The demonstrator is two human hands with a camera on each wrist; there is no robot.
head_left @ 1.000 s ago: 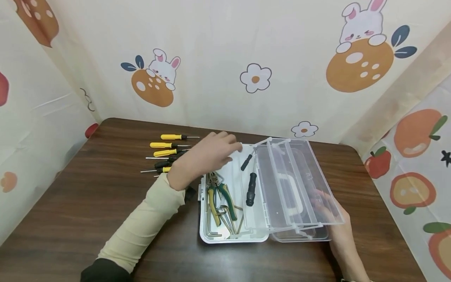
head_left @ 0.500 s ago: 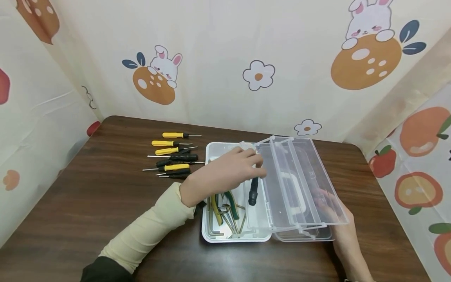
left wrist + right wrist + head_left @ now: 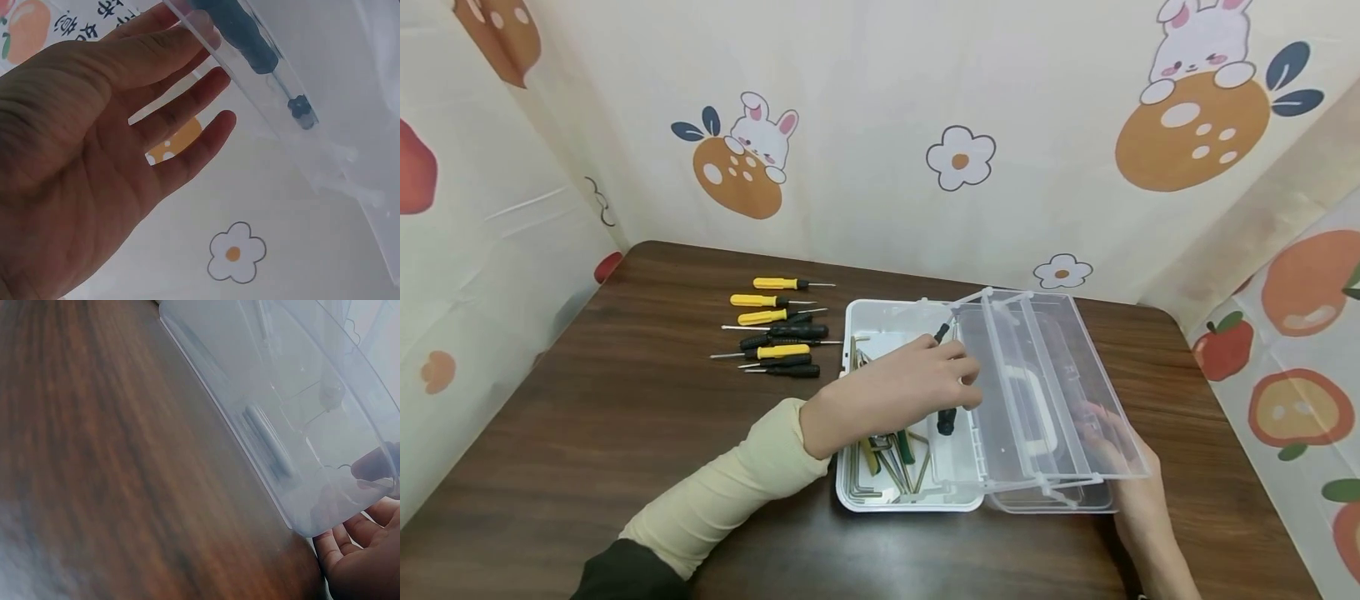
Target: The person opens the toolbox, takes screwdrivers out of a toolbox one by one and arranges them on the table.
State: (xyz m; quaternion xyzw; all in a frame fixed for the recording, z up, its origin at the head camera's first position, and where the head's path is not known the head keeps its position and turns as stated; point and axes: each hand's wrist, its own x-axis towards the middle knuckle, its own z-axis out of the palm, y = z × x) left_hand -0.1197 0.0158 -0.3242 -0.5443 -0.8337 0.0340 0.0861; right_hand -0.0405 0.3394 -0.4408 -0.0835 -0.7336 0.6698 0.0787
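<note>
My left hand (image 3: 898, 383) reaches palm-down over the white toolbox (image 3: 842, 492), its fingertips at a black-handled screwdriver (image 3: 947, 423) in the clear inner tray. In the left wrist view, the thumb and index finger meet the tray's edge beside the screwdriver's handle (image 3: 250, 44), while the other fingers stay extended. A shorter black handle (image 3: 942, 332) lies farther back. Below the hand, green-and-yellow pliers (image 3: 907, 450) are partly covered, with several hex keys (image 3: 859, 493) around them. My right hand (image 3: 1138, 483) grips the opened clear lid (image 3: 219, 425) at its near right corner, thumb inside and fingers outside.
Several yellow-handled screwdrivers (image 3: 758, 300) and black-handled screwdrivers (image 3: 797, 332) lie in a loose column left of the toolbox. The brown wooden table (image 3: 625, 400) extends around it. A printed curtain (image 3: 865, 125) hangs along the table's back edge.
My left hand has moved from the toolbox's back left to the right and nearer, coming down over the black screwdriver. My right hand keeps its grip on the lid.
</note>
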